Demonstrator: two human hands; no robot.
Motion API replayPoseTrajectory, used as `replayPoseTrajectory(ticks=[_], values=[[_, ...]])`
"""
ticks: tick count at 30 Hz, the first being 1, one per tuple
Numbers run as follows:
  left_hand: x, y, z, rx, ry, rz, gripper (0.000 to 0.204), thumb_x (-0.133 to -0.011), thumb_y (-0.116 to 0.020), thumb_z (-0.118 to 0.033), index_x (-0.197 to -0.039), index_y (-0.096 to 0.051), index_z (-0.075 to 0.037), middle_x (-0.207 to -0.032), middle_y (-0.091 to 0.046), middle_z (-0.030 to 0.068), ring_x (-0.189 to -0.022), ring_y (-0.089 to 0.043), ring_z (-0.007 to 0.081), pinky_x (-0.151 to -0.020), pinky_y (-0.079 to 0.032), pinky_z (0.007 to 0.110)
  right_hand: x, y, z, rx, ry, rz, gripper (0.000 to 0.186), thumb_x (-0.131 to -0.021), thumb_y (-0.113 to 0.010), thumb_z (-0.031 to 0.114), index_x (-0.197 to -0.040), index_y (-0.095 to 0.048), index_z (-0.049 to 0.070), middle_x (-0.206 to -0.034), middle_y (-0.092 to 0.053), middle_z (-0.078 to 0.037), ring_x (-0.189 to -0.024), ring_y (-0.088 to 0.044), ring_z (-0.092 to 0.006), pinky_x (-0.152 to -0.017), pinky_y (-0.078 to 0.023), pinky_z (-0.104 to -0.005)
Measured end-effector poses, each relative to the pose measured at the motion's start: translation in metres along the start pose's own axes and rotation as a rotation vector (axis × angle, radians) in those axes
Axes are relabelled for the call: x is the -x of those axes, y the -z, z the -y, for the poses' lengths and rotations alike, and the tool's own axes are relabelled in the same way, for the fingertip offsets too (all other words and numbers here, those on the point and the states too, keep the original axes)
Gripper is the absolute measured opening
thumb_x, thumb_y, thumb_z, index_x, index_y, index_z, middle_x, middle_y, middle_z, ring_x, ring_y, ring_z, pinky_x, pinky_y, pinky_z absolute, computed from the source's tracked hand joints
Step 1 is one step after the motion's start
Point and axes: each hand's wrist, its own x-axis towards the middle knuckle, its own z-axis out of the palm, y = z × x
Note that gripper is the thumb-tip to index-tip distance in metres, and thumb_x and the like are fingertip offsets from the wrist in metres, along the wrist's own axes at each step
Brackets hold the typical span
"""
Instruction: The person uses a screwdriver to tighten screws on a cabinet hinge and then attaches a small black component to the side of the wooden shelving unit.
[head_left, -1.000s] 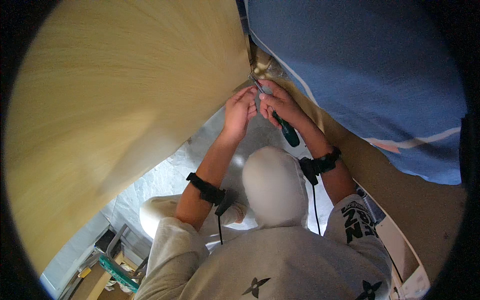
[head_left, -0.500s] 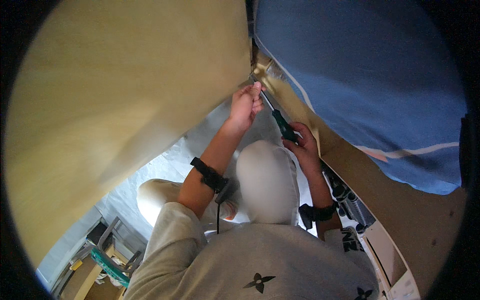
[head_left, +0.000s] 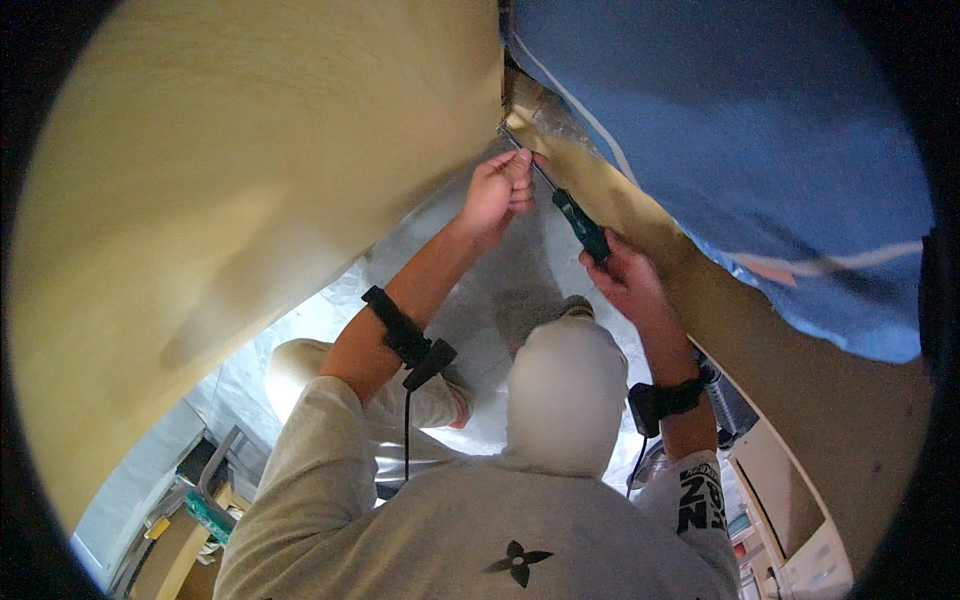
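Observation:
A screwdriver (head_left: 582,226) with a dark green handle and a thin metal shaft slants up and to the left. My right hand (head_left: 628,272) is closed round the butt end of its handle. Farther up, my left hand (head_left: 500,190) pinches the shaft between thumb and fingers, close to the tip. That tip meets the lower edge of a large pale yellow panel (head_left: 300,130), by a small metal piece (head_left: 503,128) that is too small to make out.
Blue cloth with a white stripe (head_left: 740,150) hangs at the right over a brown board (head_left: 860,430). Grey floor (head_left: 420,262) lies below my hands, with my knee (head_left: 565,400) close under them. A box of tools (head_left: 195,525) stands at the lower left, white shelving (head_left: 790,500) at the lower right.
Both hands and the screwdriver have shifted slightly up and right in the picture. My right hand sits nearer the handle's end. My knee has moved right and lower.

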Motion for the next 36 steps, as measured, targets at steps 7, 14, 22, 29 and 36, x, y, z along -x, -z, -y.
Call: replayPoseTrajectory(ticks=[7,14,22,29,36], values=[[-0.008,-0.007,0.006,-0.004,0.018,0.014,0.010,-0.095,-0.046,-0.015,-0.095,-0.053,-0.007,-0.060,-0.029,-0.0069,-0.050,-0.026,0.0057,-0.044,-0.021,0.022,0.000,-0.012,0.000,1.435,1.051,-0.428,0.037,-0.083,-0.064,0.009,-0.117,-0.052,0.001,-0.091,-0.062,-0.010,-0.076,-0.060,-0.0136,-0.063,-0.047,-0.0268],[0.013,0.018,0.010,-0.041,0.037,-0.006,0.017,-0.096,-0.046,-0.021,-0.095,-0.054,-0.005,-0.059,-0.030,-0.0062,-0.049,-0.027,0.0061,-0.044,-0.022,0.022,-0.005,0.005,-0.011,0.056,0.143,0.120,0.026,-0.093,-0.052,0.025,-0.112,-0.050,0.007,-0.076,-0.053,-0.003,-0.045,-0.035,-0.0080,-0.038,-0.025,-0.0201],[0.296,0.041,-0.049,-0.124,0.191,-0.299,0.022,-0.092,-0.052,-0.025,-0.078,-0.049,-0.009,-0.060,-0.038,-0.0020,-0.050,-0.034,0.0086,-0.046,-0.030,0.025,-0.006,-0.011,-0.019,0.291,0.201,-0.047,0.025,-0.094,-0.051,0.029,-0.103,-0.054,0.006,-0.079,-0.058,-0.005,-0.050,-0.045,-0.0068,-0.041,-0.029,-0.0188],[0.696,0.133,-0.241,-0.080,1.085,-0.850,0.022,-0.090,-0.049,-0.024,-0.083,-0.053,-0.004,-0.052,-0.031,-0.0060,-0.041,-0.030,0.0083,-0.037,-0.025,0.024,0.000,-0.030,-0.013,0.643,0.377,-0.058,0.034,-0.086,-0.064,0.020,-0.114,-0.053,0.004,-0.077,-0.057,-0.002,-0.056,-0.052,-0.0065,-0.047,-0.039,-0.0198],[0.641,0.086,-0.266,-0.668,0.644,-1.024,0.029,-0.088,-0.051,-0.027,-0.066,-0.047,-0.008,-0.051,-0.032,-0.0039,-0.039,-0.024,0.0078,-0.037,-0.018,0.024,0.001,-0.024,-0.019,0.693,0.489,-0.047,0.038,-0.085,-0.063,0.015,-0.117,-0.050,-0.001,-0.075,-0.057,-0.003,-0.057,-0.054,-0.0085,-0.049,-0.042,-0.0224]])
